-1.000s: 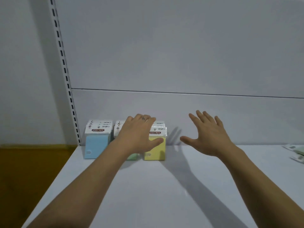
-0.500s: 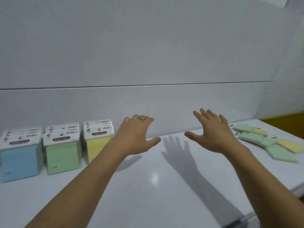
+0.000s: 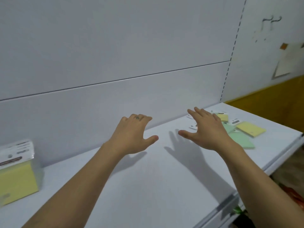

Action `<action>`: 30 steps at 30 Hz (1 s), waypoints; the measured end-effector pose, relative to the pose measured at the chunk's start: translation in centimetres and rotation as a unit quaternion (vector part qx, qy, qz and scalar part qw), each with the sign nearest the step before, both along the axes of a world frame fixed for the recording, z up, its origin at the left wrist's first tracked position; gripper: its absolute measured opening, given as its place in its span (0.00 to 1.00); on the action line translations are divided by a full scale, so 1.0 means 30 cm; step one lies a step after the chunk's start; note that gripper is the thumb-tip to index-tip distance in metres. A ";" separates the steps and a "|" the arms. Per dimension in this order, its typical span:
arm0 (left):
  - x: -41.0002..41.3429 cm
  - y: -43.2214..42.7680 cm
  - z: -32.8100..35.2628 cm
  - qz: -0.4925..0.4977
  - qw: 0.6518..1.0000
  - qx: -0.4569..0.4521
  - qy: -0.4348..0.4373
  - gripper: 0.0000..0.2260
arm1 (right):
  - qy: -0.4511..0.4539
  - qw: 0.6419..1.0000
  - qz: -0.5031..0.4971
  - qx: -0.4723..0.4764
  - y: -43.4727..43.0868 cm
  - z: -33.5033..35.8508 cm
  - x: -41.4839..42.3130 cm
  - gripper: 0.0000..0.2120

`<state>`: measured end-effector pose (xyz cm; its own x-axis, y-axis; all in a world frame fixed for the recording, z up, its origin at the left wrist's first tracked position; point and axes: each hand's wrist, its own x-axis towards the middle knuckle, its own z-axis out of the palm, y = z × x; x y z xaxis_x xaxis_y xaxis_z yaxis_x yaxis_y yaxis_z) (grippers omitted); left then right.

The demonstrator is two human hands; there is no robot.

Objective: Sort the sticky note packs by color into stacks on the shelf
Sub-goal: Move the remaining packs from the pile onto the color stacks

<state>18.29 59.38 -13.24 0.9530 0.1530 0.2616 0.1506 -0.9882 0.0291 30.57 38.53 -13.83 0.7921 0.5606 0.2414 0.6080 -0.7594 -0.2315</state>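
Head view: both hands hold nothing. The right hand (image 3: 209, 130) is spread wide, palm down, over the left edge of the loose pile at the shelf's right end, where yellow packs (image 3: 250, 131) lie on and beside green packs (image 3: 241, 141). The left hand (image 3: 131, 137), fingers relaxed and apart, hovers above the bare shelf (image 3: 148, 186) mid-span. Best, I judge, to pinch the uppermost yellow pack by its edges, lift it clear without dragging the green beneath, then carry it to the yellow stack (image 3: 18, 181) far left.

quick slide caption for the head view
Left hand and right hand open above the shelf, loose packs at right, yellow stack at left.
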 end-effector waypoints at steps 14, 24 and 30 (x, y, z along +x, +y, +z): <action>0.482 -0.352 -0.076 -0.039 0.998 -0.049 0.029 0.27 | 0.033 0.995 -0.088 0.017 -0.396 -0.091 0.403 0.36; 0.775 -0.536 -0.130 0.010 0.995 -0.099 0.022 0.25 | 0.071 0.967 -0.236 0.061 -0.557 -0.216 0.537 0.31; 0.874 -0.592 -0.213 0.084 0.987 -0.133 0.013 0.27 | 0.033 0.971 -0.231 0.051 -0.565 -0.264 0.554 0.33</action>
